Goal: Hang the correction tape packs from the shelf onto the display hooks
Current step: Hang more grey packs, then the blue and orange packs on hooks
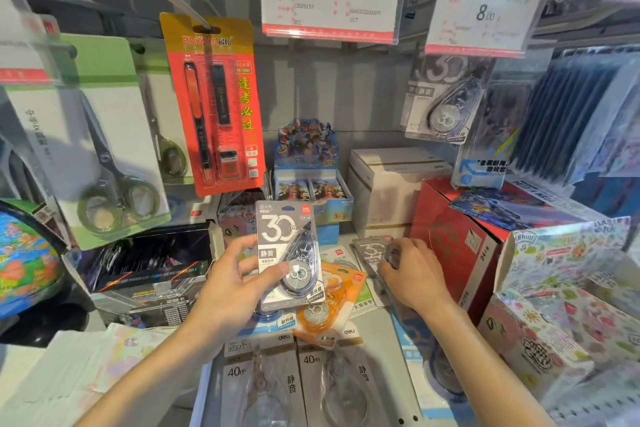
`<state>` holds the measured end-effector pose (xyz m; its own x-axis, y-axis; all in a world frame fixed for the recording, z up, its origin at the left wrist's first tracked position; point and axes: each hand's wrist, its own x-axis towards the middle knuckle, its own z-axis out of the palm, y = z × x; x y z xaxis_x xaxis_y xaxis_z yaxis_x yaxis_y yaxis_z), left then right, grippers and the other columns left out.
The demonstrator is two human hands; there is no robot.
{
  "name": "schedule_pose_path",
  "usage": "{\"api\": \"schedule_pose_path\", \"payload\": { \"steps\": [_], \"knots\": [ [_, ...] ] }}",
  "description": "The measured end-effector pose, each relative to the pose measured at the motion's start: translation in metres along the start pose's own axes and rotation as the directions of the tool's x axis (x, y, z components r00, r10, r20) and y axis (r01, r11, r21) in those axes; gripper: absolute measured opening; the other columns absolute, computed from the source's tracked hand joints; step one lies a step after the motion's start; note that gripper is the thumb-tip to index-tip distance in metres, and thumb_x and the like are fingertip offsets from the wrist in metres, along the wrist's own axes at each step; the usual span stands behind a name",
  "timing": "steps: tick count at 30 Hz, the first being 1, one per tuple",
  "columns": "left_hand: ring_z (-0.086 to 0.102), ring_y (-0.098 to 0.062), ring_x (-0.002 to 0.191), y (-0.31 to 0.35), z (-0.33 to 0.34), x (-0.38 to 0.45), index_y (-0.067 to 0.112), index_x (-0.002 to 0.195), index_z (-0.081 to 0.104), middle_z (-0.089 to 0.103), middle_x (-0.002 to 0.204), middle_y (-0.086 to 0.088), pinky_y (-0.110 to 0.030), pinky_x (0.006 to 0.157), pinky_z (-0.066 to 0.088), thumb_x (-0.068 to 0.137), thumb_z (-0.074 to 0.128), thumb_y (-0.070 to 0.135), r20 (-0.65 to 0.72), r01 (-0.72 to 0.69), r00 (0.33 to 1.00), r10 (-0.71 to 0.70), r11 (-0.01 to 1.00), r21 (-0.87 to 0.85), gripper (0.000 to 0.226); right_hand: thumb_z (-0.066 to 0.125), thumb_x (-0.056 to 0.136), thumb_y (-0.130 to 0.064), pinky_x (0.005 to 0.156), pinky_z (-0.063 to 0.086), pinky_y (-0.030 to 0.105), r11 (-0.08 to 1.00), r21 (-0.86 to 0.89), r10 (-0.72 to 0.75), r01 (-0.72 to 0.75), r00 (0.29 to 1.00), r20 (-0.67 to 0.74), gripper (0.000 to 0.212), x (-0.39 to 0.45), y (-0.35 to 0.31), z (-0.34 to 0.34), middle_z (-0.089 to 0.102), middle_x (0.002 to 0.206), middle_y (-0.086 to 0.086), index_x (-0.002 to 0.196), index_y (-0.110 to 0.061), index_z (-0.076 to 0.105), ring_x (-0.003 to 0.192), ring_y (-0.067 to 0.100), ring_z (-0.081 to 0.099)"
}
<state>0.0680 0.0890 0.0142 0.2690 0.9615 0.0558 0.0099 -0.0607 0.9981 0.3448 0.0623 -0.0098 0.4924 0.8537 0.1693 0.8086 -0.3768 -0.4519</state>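
While the left hand point(239, 274) fingers pinch one grey correction tape pack point(289, 255) upright, hang-hole up for hooking, right hand point(410, 270) fingers curl round another pack point(372, 251) on the shelf point(377, 326).

Both bare forearms reach forward from the bottom edge. The left hand point(239, 274) is raised, palm toward the camera, fingers curled behind a correction tape pack point(289, 255) and thumb pressed across its front. The right hand point(414, 270) lies lower, knuckles up, fingers bent down — apparently gripping something, though blur hides the fingertips.
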Motion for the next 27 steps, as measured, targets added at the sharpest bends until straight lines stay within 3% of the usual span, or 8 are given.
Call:
{"api": "schedule_pose_path", "payload": {
  "steps": [5, 9, 14, 20, 21, 24, 25, 27],
  "knots": [
    [0.08, -0.015, 0.087, -0.001, 0.0, 0.002, 0.023, 0.128, 0.055, 0.082, 0.098, 0.007, -0.026, 0.071, 0.062, 0.09, 0.076, 0.009, -0.022, 0.02, 1.0, -0.02, 1.0, 0.016, 0.045, 0.075, 0.088, -0.023, 0.097, 0.048, 0.038, 0.978, 0.207, -0.025, 0.037, 0.998, -0.056, 0.054, -0.007, 0.001, -0.009, 0.067, 0.132, 0.012, 0.139, -0.012, 0.059, 0.121, 0.033, 0.062],
    [0.08, -0.016, 0.088, -0.001, 0.001, 0.001, 0.023, 0.129, 0.055, 0.082, 0.1, 0.006, -0.037, 0.08, 0.063, 0.091, 0.076, 0.01, -0.033, 0.034, 0.999, -0.034, 0.999, 0.018, 0.046, 0.078, 0.09, -0.029, 0.095, 0.038, 0.014, 0.871, 0.473, -0.123, 0.131, 0.991, -0.047, 0.064, -0.018, -0.007, -0.018, 0.054, 0.137, -0.007, 0.149, -0.022, 0.051, 0.121, 0.005, 0.051],
    [0.079, -0.015, 0.093, 0.0, 0.004, -0.002, 0.029, 0.127, 0.054, 0.082, 0.102, 0.006, -0.026, 0.074, 0.061, 0.09, 0.077, 0.014, -0.001, 0.023, 1.0, -0.023, 1.0, 0.0, 0.046, 0.083, 0.075, -0.051, 0.087, 0.042, 0.0, 0.741, 0.658, -0.242, 0.13, 0.967, 0.081, 0.088, -0.033, -0.031, -0.013, 0.055, 0.141, -0.015, 0.153, -0.03, 0.047, 0.116, -0.017, 0.055],
    [0.08, -0.02, 0.091, 0.003, 0.0, -0.004, 0.025, 0.129, 0.055, 0.082, 0.103, 0.0, -0.026, 0.068, 0.063, 0.091, 0.075, 0.01, -0.02, 0.023, 0.999, -0.025, 0.997, -0.072, 0.046, 0.087, 0.061, -0.062, 0.089, 0.059, 0.019, 0.605, 0.794, -0.324, 0.065, 0.931, 0.171, 0.095, -0.039, -0.046, 0.002, 0.073, 0.124, -0.01, 0.146, -0.039, 0.051, 0.104, -0.005, 0.071],
    [0.08, -0.02, 0.092, 0.003, -0.002, -0.004, 0.025, 0.13, 0.055, 0.082, 0.103, 0.0, -0.029, 0.072, 0.062, 0.09, 0.075, 0.01, -0.026, 0.019, 0.999, -0.021, 0.997, -0.071, 0.047, 0.087, 0.062, -0.065, 0.085, 0.058, 0.016, 0.591, 0.804, -0.327, 0.067, 0.931, 0.163, 0.093, -0.041, -0.047, 0.003, 0.073, 0.122, -0.01, 0.145, -0.043, 0.051, 0.1, -0.006, 0.071],
    [0.08, -0.02, 0.094, 0.004, -0.003, -0.005, 0.024, 0.129, 0.055, 0.082, 0.104, 0.001, -0.036, 0.081, 0.06, 0.091, 0.074, 0.009, -0.028, 0.011, 1.0, -0.013, 0.998, -0.068, 0.046, 0.082, 0.062, -0.077, 0.079, 0.051, 0.004, 0.544, 0.835, -0.347, 0.082, 0.928, 0.135, 0.089, -0.046, -0.051, 0.003, 0.069, 0.116, -0.039, 0.142, -0.054, 0.05, 0.106, -0.015, 0.067],
    [0.08, -0.019, 0.094, 0.004, -0.004, -0.005, 0.024, 0.129, 0.055, 0.082, 0.104, 0.001, -0.034, 0.079, 0.061, 0.091, 0.074, 0.009, -0.026, 0.01, 1.0, -0.012, 0.997, -0.075, 0.045, 0.083, 0.063, -0.075, 0.081, 0.052, 0.005, 0.514, 0.856, -0.35, 0.06, 0.925, 0.145, 0.087, -0.047, -0.052, 0.003, 0.068, 0.116, -0.041, 0.141, -0.054, 0.05, 0.108, -0.012, 0.069],
    [0.08, -0.018, 0.093, 0.005, -0.007, -0.007, 0.024, 0.126, 0.055, 0.082, 0.103, 0.001, -0.026, 0.072, 0.062, 0.091, 0.073, 0.006, -0.022, 0.005, 1.0, -0.007, 0.996, -0.093, 0.043, 0.086, 0.074, -0.057, 0.082, 0.058, 0.014, 0.44, 0.898, -0.339, -0.012, 0.924, 0.179, 0.072, -0.047, -0.054, 0.006, 0.076, 0.117, -0.025, 0.139, -0.053, 0.055, 0.11, 0.003, 0.074]
  ]
}}
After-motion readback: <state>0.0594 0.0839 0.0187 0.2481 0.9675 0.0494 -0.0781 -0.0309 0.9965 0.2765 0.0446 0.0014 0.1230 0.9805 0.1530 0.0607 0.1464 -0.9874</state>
